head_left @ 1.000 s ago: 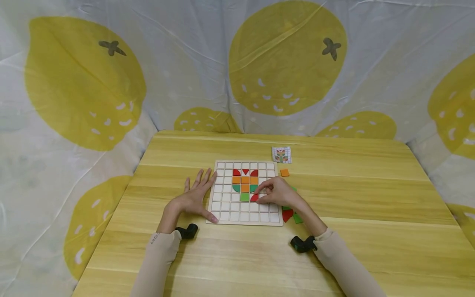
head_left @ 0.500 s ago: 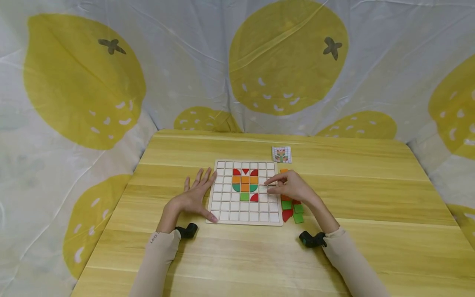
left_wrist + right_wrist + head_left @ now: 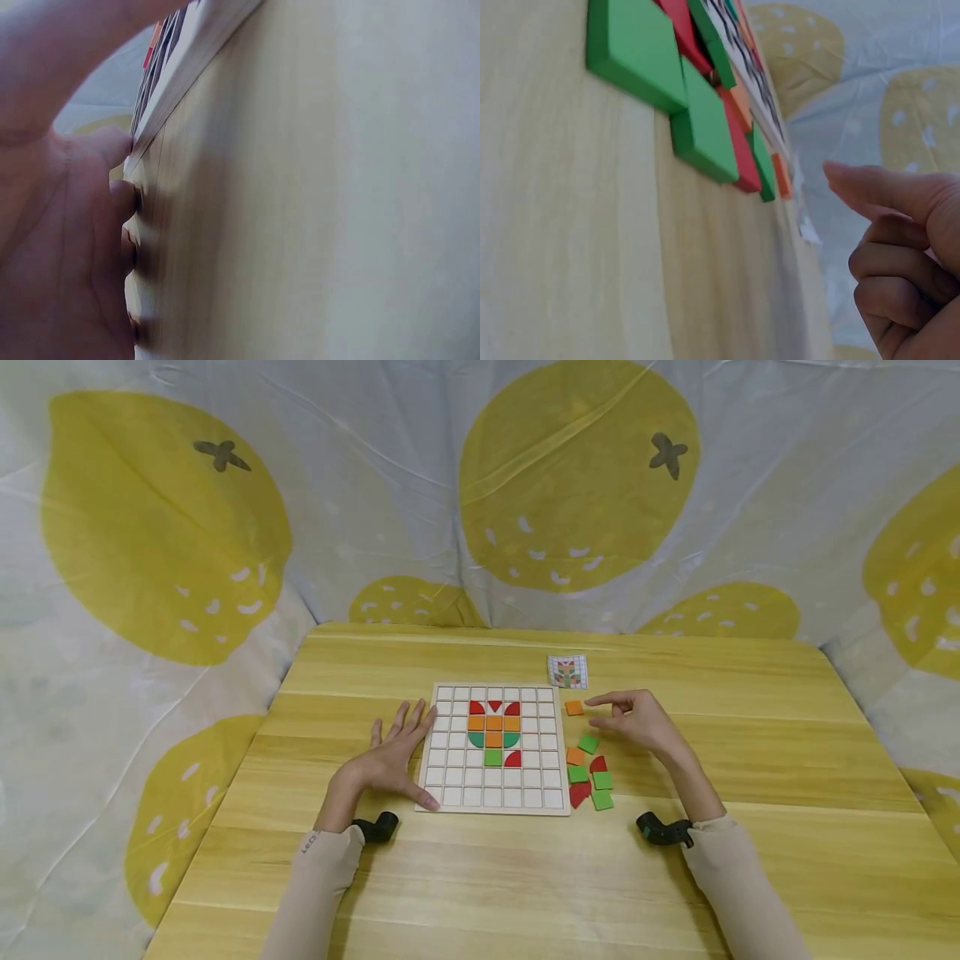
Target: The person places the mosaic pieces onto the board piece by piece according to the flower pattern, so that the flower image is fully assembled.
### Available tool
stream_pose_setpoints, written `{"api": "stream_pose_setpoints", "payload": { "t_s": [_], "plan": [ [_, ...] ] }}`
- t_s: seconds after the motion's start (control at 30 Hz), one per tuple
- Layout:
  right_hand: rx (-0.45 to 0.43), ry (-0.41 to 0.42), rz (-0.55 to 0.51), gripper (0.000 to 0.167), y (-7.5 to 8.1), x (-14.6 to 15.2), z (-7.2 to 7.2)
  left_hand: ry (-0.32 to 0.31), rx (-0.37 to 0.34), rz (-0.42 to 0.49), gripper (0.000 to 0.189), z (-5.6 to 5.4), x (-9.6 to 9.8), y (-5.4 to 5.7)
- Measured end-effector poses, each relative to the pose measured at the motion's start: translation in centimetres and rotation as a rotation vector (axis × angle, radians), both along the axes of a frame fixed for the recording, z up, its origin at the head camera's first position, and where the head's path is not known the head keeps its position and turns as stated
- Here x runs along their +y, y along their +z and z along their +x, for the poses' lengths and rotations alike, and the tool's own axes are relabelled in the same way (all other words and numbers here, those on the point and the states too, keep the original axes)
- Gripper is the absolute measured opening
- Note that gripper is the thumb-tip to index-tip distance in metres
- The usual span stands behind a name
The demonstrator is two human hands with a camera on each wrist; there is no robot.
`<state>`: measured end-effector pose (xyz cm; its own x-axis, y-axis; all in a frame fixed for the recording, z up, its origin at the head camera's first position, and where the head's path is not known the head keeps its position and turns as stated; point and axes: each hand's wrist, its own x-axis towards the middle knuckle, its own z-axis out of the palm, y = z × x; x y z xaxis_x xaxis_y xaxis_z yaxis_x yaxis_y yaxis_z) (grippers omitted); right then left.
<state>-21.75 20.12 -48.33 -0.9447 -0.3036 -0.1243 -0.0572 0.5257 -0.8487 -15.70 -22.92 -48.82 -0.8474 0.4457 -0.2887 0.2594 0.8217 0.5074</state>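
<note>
No word, number or brand can be read for certain. Dark lettering (image 3: 310, 842) runs near the cuff of the left sleeve (image 3: 313, 889), over the tabletop (image 3: 487, 885) toward its left edge, too small and blurred to spell out.

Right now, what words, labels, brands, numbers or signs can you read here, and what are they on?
None can be quoted for certain.
Lettering on the left sleeve: too small and blurred to read.
Small printed card: a coloured pattern on a grid; any writing is too small to make out.
</note>
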Motion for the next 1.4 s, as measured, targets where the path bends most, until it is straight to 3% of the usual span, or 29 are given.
{"api": "stream_pose_setpoints", "payload": {
  "t_s": [0.33,0.63,1.1,1.3,1.4],
  "plan": [
    [-0.013,-0.008,-0.034,0.036,-1.3,0.1,-0.9,0.001,-0.006,0.004,0.153,0.0,0.0,-0.1],
    [-0.067,-0.008,0.019,0.033,-1.7,0.9,-1.0,0.01,-0.007,0.003,0.153,0.0,0.0,0.0],
    [-0.113,0.197,0.024,0.036,-1.8,2.3,-0.9,0.008,-0.013,0.011,0.153,0.0,0.0,0.0],
    [-0.064,0.125,0.006,0.028,-2.0,2.1,-0.9,0.008,-0.013,0.014,0.153,0.0,0.1,0.0],
    [-0.081,0.129,-0.007,0.032,-2.1,1.8,-0.9,0.01,-0.012,0.02,0.153,0.0,0.0,0.0]
  ]
}}
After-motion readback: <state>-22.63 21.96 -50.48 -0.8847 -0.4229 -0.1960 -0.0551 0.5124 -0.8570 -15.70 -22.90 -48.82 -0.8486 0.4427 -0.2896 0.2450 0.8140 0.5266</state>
